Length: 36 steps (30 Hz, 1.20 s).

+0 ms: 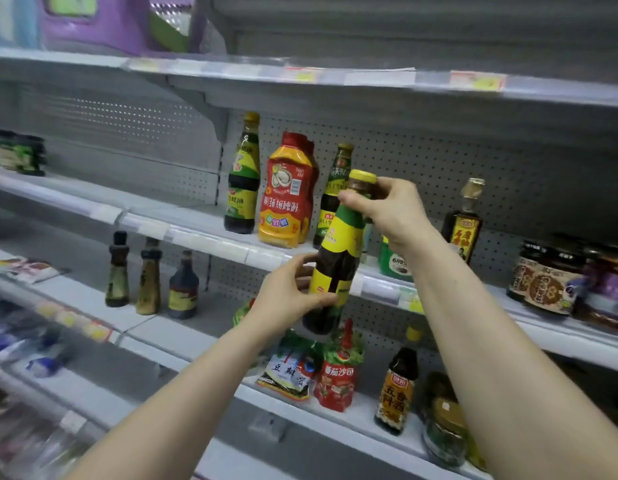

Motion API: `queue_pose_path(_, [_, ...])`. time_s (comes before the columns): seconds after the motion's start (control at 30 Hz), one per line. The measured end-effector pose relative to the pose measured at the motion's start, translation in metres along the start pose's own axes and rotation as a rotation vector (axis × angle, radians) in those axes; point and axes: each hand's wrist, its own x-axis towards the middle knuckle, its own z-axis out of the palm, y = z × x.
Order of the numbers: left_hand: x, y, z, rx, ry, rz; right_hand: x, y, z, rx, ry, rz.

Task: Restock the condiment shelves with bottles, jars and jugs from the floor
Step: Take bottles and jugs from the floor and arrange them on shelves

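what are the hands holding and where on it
One dark sauce bottle with a yellow cap, slightly tilted. The right hand grips its neck just under the cap; the left hand holds its lower body at the label.

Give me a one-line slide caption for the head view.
Restocking: right hand grips the yellow-capped dark bottle by its neck, left hand holds its lower body, at the shelf edge.

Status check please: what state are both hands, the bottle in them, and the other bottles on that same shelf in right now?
left hand, grips the held bottle's lower body.
right hand, pinches its neck under the yellow cap.
held bottle, capped, tilted, off the shelf, in front of its edge.
red squeeze bottle, standing on the shelf, label upside down.
tall green-label bottle, upright, capped.
small brown bottle, upright, capped.
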Motion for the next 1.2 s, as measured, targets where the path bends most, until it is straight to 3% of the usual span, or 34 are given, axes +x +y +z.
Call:
queue_pose_path(0.2, [0.064, -0.015, -0.030, -0.053, -0.203, 0.054, 0.049, -0.008, 0.020, 0.081, 0.026, 0.020])
queue_pose_path(0.5, [0.115, -0.018, -0.019, 0.066, 0.134, 0.217, 0.093, -0.024, 0.042, -0.118, 0.149, -0.021])
queue_pose_path(0.77, [0.146, -0.010, -0.016, 0.135, 0.225, 0.199, 0.126, -0.027, 0.044, -0.223, 0.274, -0.029])
queue_pose_path(1.03, [0.161, -0.024, -0.014, 0.050, 0.103, 0.170, 0.140, -0.009, 0.050, -0.183, 0.205, 0.057])
queue_pose_path(1.2, [0.165, -0.034, -0.008, 0.082, 0.030, 0.139, 0.146, -0.005, 0.053, -0.196, 0.049, 0.092])
